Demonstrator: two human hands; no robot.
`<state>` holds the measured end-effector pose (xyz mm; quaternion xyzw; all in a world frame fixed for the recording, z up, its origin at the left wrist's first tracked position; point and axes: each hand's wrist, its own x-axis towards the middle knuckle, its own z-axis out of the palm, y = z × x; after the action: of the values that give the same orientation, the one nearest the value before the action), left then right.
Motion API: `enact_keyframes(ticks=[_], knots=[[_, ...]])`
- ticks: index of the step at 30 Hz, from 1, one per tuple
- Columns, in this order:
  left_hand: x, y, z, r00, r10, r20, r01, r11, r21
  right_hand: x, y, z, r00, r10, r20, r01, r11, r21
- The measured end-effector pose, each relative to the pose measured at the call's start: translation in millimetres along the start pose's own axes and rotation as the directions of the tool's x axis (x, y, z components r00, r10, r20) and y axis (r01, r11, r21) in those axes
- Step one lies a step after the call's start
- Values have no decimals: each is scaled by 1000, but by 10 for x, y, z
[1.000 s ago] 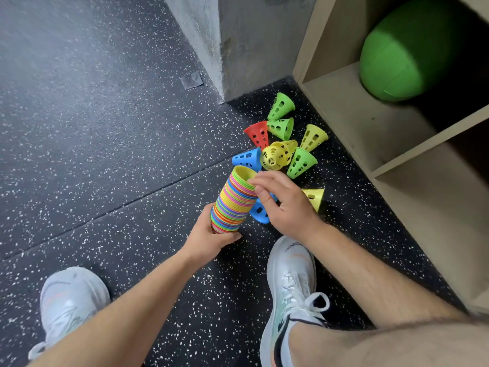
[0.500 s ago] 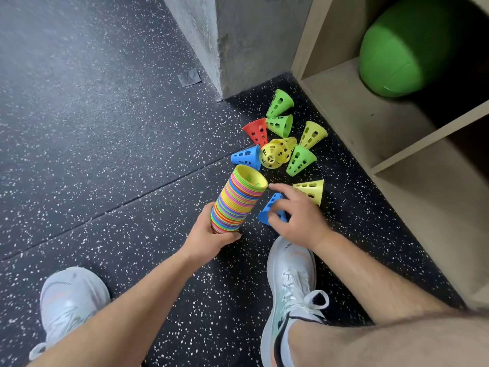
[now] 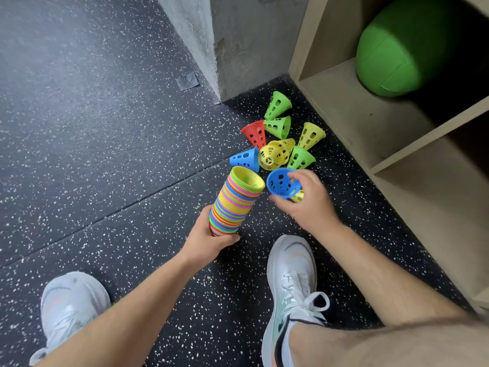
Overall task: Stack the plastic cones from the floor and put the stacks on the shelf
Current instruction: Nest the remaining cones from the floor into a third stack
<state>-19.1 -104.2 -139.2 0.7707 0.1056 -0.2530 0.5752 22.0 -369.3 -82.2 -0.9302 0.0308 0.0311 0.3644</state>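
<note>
My left hand grips the lower end of a tall multicoloured stack of cones, which leans toward the right with a yellow cone on top. My right hand holds a blue perforated cone just right of the stack's mouth, its open end facing me. Several loose cones lie on the floor beyond: another blue cone, a red cone, nested yellow cones, a green cone and others. A yellow cone is mostly hidden under my right hand.
A wooden shelf unit stands at the right, with a green ball in its upper compartment. A concrete pillar rises behind the cones. My shoes rest on the speckled black floor.
My right hand dropped from the stack's top to the floor, took hold of the blue cone and has lifted it up beside the stack's mouth. The left hand has kept the stack still.
</note>
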Motion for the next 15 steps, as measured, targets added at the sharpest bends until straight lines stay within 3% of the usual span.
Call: enact_keyframes(ticks=[4, 7, 11, 15], knots=[[-1, 4, 4, 1000, 4, 10, -4, 1000, 2, 161, -153, -142, 971, 91, -222, -50, 981, 186], [4, 3, 10, 1000, 9, 9, -9, 1000, 6, 233, -314, -164, 969, 94, -227, -28, 960, 279], [0, 17, 20, 1000, 20, 20, -20, 1000, 13, 206, -518, -108, 998, -36, -50, 49, 959, 279], [-13, 14, 23, 999, 45, 24, -46, 998, 32, 139, -534, 39, 953, -8, 302, -75, 962, 264]])
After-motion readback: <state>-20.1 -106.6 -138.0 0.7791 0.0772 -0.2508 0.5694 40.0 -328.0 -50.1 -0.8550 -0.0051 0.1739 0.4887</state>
